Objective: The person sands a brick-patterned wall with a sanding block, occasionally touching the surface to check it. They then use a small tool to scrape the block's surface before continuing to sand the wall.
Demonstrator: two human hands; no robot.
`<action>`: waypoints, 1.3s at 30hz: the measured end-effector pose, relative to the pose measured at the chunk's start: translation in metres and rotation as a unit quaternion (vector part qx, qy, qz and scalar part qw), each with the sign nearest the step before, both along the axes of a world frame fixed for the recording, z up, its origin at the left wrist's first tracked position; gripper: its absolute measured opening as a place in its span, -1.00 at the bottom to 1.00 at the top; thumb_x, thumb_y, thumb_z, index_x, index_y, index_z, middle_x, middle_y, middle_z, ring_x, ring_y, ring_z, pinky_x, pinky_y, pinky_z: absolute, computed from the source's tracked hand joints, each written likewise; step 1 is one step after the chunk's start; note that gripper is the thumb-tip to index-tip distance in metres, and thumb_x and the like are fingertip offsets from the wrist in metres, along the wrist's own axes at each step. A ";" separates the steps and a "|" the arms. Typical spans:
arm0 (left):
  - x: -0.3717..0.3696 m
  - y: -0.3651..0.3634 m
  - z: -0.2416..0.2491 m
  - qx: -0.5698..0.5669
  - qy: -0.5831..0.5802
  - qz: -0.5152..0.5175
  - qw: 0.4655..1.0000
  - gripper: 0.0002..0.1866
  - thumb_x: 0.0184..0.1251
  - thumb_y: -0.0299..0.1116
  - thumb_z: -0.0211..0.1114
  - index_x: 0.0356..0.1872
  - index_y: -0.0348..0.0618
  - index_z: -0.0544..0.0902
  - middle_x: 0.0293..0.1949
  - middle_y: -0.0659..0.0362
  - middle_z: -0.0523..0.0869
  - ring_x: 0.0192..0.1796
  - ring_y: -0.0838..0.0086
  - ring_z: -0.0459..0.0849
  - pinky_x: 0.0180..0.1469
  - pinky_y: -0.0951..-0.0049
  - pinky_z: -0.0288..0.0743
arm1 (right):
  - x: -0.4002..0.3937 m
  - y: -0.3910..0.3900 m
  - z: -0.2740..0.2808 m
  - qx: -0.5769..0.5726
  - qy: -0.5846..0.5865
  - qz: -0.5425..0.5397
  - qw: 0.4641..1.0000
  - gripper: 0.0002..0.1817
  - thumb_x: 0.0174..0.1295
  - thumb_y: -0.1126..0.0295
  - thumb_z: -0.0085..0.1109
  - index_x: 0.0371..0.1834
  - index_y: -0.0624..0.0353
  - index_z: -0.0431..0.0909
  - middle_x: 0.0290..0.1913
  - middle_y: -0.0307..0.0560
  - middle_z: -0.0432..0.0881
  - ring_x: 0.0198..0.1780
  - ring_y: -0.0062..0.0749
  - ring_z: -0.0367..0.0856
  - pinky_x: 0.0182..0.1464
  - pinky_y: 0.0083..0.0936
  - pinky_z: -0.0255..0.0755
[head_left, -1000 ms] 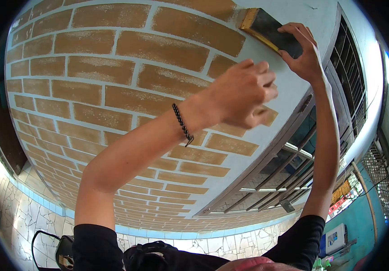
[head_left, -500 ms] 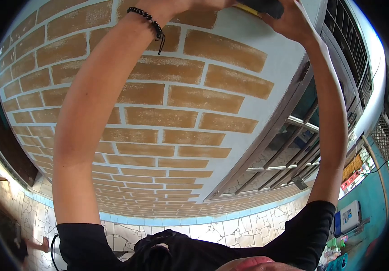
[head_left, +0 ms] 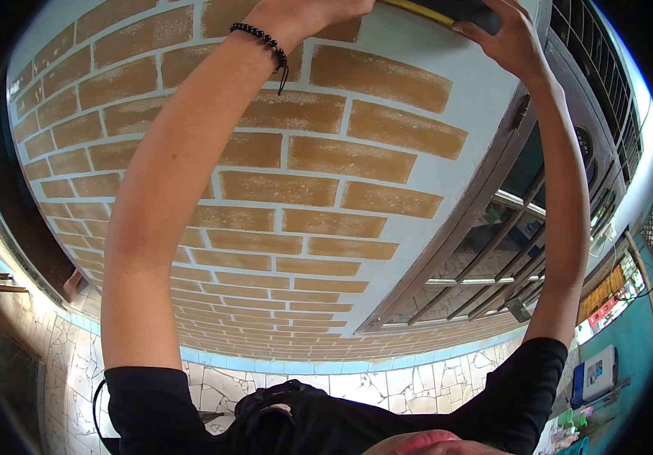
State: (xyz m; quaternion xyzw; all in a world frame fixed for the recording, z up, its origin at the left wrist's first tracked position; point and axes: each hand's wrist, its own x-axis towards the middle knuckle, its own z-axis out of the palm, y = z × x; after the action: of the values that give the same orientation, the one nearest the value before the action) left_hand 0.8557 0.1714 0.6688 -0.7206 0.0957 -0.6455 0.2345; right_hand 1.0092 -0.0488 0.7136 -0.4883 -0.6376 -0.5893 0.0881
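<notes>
A dark flat block with a yellow edge (head_left: 419,10) is held high against the painted wall, cut off by the top of the view. My right hand (head_left: 510,42) grips its right end, thumb along the lower edge. At the block's left end is my left hand (head_left: 334,10), its fingers mostly out of view; a black beaded bracelet (head_left: 262,39) circles that wrist. Below both hands, the wall carries rows of brown brick shapes (head_left: 406,129) with pale lines between them. A plain pale strip (head_left: 485,98) runs between the bricks and the window frame.
A barred glass window (head_left: 485,265) in a brown frame stands at the right, near my right arm. A dark doorway (head_left: 19,197) lies at the left. Underfoot is cracked-pattern tile (head_left: 410,383). A blue and white box (head_left: 595,375) sits by the teal wall.
The view has shifted slightly, so the wall and arms appear a little further right. More of the yellow edge shows. A person's limb at the lower left is now seen near the doorway.
</notes>
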 end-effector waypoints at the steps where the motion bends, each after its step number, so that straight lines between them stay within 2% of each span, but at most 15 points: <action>1: 0.000 -0.002 -0.001 0.007 -0.007 0.015 1.000 -0.77 0.24 -0.48 0.50 -0.06 -0.17 0.81 0.05 0.09 0.75 0.18 0.18 0.65 0.30 0.17 0.56 | 0.007 -0.004 -0.001 0.007 0.008 0.006 1.000 -0.45 -0.16 0.53 0.68 0.00 0.18 0.70 0.08 0.02 0.72 0.14 -0.04 0.66 0.22 -0.14 0.55; 6: 0.009 -0.002 -0.001 0.028 -0.025 0.042 0.998 -0.77 0.27 -0.48 0.47 -0.05 -0.19 0.80 0.06 0.00 0.73 0.19 0.15 0.64 0.26 0.19 0.59 | 0.025 -0.012 -0.008 0.049 0.027 0.019 0.998 -0.48 -0.13 0.50 0.69 0.00 0.18 0.75 0.11 0.04 0.73 0.15 -0.04 0.67 0.21 -0.17 0.56; 9: 0.017 -0.002 -0.005 0.060 -0.057 0.041 0.996 -0.80 0.33 -0.52 0.39 -0.06 -0.29 0.79 0.06 -0.05 0.73 0.20 0.12 0.64 0.24 0.19 0.60 | 0.036 -0.011 -0.014 0.073 0.024 0.055 0.996 -0.50 -0.12 0.51 0.69 -0.01 0.16 0.77 0.13 0.03 0.72 0.17 -0.05 0.66 0.21 -0.19 0.56; 12: 0.020 -0.003 -0.016 0.050 -0.051 0.041 0.997 -0.69 0.36 -0.48 0.34 0.06 -0.43 0.72 0.16 -0.14 0.69 0.28 0.07 0.60 0.37 0.12 0.51 | 0.040 -0.005 -0.024 0.103 0.032 0.071 0.992 -0.53 -0.06 0.55 0.64 0.01 0.11 0.80 0.18 0.01 0.66 0.19 -0.07 0.62 0.19 -0.21 0.55; 16: 0.023 -0.015 -0.040 0.003 -0.040 0.087 0.995 -0.38 0.35 -0.30 0.35 0.33 -0.52 0.49 0.40 -0.22 0.49 0.49 -0.01 0.41 0.58 0.07 0.25 | 0.049 0.012 -0.049 0.198 -0.007 0.087 0.976 -0.54 0.03 0.59 0.54 0.07 0.16 0.77 0.22 0.06 0.62 0.19 0.00 0.59 0.19 -0.16 0.53; 19: 0.032 -0.020 -0.055 -0.056 -0.022 0.106 0.993 -0.16 0.34 -0.20 0.38 0.51 -0.51 0.27 0.56 -0.24 0.28 0.63 -0.04 0.18 0.68 0.06 0.05 | 0.039 0.020 -0.080 0.228 0.016 -0.005 0.974 -0.25 0.25 0.25 0.38 0.52 0.21 0.40 0.54 0.28 0.34 0.52 0.19 0.32 0.48 0.12 0.18; 21: 0.039 -0.025 -0.061 -0.079 -0.028 0.100 0.991 -0.09 0.36 -0.19 0.37 0.58 -0.49 0.15 0.62 -0.23 0.15 0.68 -0.05 0.06 0.71 0.05 -0.04 | 0.038 0.033 -0.097 0.245 0.067 -0.079 0.964 -0.08 0.36 0.01 0.24 0.66 0.29 0.12 0.67 0.32 0.09 0.68 0.21 0.03 0.59 0.21 -0.11; 22: 0.044 -0.025 -0.062 -0.082 -0.031 0.127 0.988 -0.10 0.44 -0.16 0.27 0.63 -0.41 0.06 0.66 -0.22 0.04 0.71 -0.05 -0.04 0.72 -0.01 -0.15 | 0.038 0.039 -0.101 0.229 0.111 -0.083 0.963 -0.02 0.42 -0.13 0.12 0.69 0.32 0.02 0.73 0.29 -0.11 0.74 0.18 -0.17 0.62 0.26 -0.27; 25: 0.058 -0.024 -0.068 -0.015 -0.119 0.095 0.988 -0.26 0.27 -0.11 0.37 0.53 0.16 0.44 0.54 -0.11 0.35 0.58 -0.06 0.27 0.55 -0.10 0.22 | 0.039 0.053 -0.104 0.237 0.161 -0.068 0.956 -0.02 0.44 -0.23 0.03 0.72 0.20 0.00 0.75 0.27 -0.21 0.75 0.18 -0.24 0.59 0.40 -0.35; 26: 0.062 -0.015 -0.070 -0.055 -0.063 0.091 0.992 -0.08 0.30 -0.13 0.32 0.69 0.23 0.13 0.68 -0.15 0.04 0.69 -0.12 0.04 0.65 -0.17 -0.02 | 0.039 0.057 -0.106 0.271 0.150 -0.056 0.949 -0.08 0.43 -0.19 0.07 0.68 0.16 0.09 0.71 0.22 -0.06 0.72 0.12 -0.11 0.56 0.42 -0.26; 28: 0.062 -0.019 -0.068 -0.056 -0.064 0.103 0.991 -0.11 0.29 -0.16 0.31 0.68 0.18 0.18 0.67 -0.15 0.09 0.67 -0.11 0.07 0.65 -0.17 -0.02 | 0.041 0.065 -0.109 0.337 0.127 -0.030 0.932 -0.20 0.42 -0.12 0.16 0.61 0.07 0.28 0.64 0.13 0.23 0.66 0.00 0.15 0.50 0.45 -0.10; 31: 0.063 -0.027 -0.066 -0.061 -0.054 0.116 0.990 -0.10 0.25 -0.23 0.31 0.67 0.07 0.20 0.67 -0.17 0.08 0.68 -0.10 0.07 0.67 -0.12 -0.05 | 0.053 0.076 -0.109 0.291 0.186 -0.008 0.938 0.04 0.42 -0.44 -0.20 0.71 0.17 0.04 0.74 0.19 -0.09 0.76 0.00 -0.20 0.40 0.72 -0.53; 35: 0.065 -0.029 -0.065 -0.061 -0.042 0.126 0.989 -0.07 0.20 -0.28 0.32 0.66 -0.05 0.19 0.65 -0.23 0.08 0.68 -0.13 0.04 0.69 -0.05 -0.06 | 0.053 0.079 -0.109 0.305 0.188 0.000 0.934 -0.09 0.42 -0.40 -0.13 0.70 -0.12 0.16 0.72 0.22 -0.03 0.75 0.03 -0.14 0.41 0.71 -0.47; 36: 0.067 -0.030 -0.065 -0.062 -0.041 0.121 0.990 -0.07 0.18 -0.30 0.31 0.66 -0.08 0.19 0.65 -0.23 0.08 0.68 -0.15 0.04 0.69 -0.05 -0.05 | 0.053 0.080 -0.108 0.305 0.187 0.008 0.934 -0.16 0.42 -0.43 -0.16 0.68 -0.30 0.21 0.72 0.23 -0.03 0.74 0.06 -0.15 0.38 0.74 -0.49; 39: 0.068 -0.031 -0.063 -0.064 -0.037 0.132 0.988 -0.07 0.15 -0.34 0.30 0.63 -0.16 0.21 0.64 -0.25 0.11 0.67 -0.20 0.05 0.69 -0.04 -0.01 | 0.043 0.076 -0.109 0.341 0.196 0.026 0.919 -0.23 0.40 -0.32 0.04 0.64 -0.37 0.29 0.71 0.11 0.08 0.72 0.01 -0.02 0.45 0.62 -0.28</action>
State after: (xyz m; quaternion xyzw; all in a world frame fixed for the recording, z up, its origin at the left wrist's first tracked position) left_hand 0.9239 0.1402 0.6054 -0.7159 -0.0510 -0.6398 0.2747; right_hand 1.0518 0.0274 0.6042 -0.5178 -0.3802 -0.6610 0.3878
